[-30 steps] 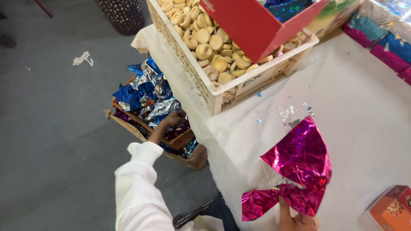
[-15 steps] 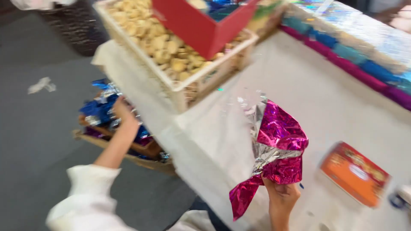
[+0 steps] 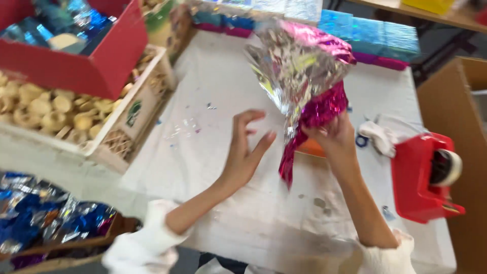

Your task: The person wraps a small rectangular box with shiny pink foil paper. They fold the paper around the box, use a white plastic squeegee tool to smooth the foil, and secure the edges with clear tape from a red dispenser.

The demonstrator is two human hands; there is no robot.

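From beside the table, the right hand [image 3: 332,139] is closed around the gathered neck of a pink foil wrapper [image 3: 304,76], holding it up above the white tablecloth [image 3: 238,76], its silver inside flaring open at the top. The left hand [image 3: 246,152] is spread wide and empty, fingers apart, just beside the wrapper's lower tail and not touching it.

The foil looks very light and crinkly: thin, springy enough to hold its creases, easily torn or dented if squeezed hard (and probably a bit slick on the shiny side). The bunched neck, where the sheet is pinched together, seems the firmest place to grip; the flared top would likely just crumple.

Whether anything sits inside the foil I cannot tell, as the folds hide it. An orange box [image 3: 310,148] is mostly covered by the wrapper and the hand. The red tape dispenser [image 3: 423,177] at the right is clear, but the blue foil pieces [image 3: 45,223] in the low tray are blurred, and the crate of pale biscuits [image 3: 56,109] is cut off at the left edge.
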